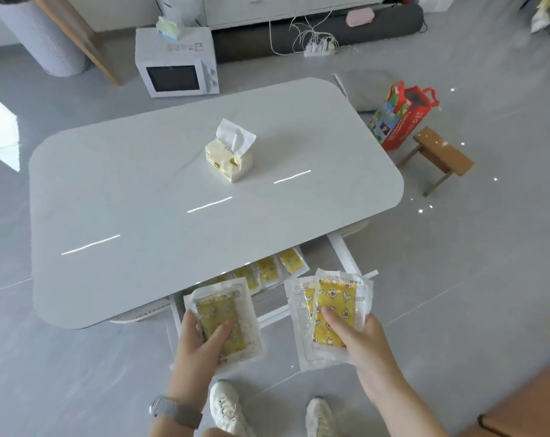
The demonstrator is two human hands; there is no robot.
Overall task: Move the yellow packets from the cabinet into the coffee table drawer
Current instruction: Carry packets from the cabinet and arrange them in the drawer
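A tissue box sits mid-bench. On the floor beyond stand a white microwave, a power strip with tangled cords, a red bag, and a small wooden stool just beside the bag.

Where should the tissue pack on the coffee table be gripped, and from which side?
Grip the tissue pack across its two long side faces, coming from above. It stands free on the coffee table, and the loose tissue sticking out on top would only pull out.
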